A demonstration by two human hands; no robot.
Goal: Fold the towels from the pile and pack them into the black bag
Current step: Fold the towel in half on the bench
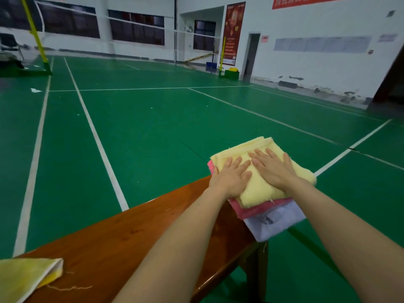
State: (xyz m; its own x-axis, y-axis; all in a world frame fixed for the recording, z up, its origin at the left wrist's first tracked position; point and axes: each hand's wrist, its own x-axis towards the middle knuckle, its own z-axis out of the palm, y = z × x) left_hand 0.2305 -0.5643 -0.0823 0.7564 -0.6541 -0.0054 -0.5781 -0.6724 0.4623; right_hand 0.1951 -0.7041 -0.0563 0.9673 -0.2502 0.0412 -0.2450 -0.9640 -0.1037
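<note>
Fingers of the left hand [231, 178] and right hand [273, 169] lie straight and flat, pressing a folded yellow towel [258, 189] directly beneath them. It tops a stack of pink towel [258, 207] and pale lavender towel [275, 224] at the far end of a wooden bench [131, 235]. Folding looks well along; packing remains, and no black bag is visible.

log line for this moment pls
left hand flat on yellow towel | right hand flat on it | stack on bench | bag unseen

Folded pale-yellow towel [260, 154] tops a stack — pink towel [253, 209], then lavender towel [273, 224] — at the bench's end
</note>
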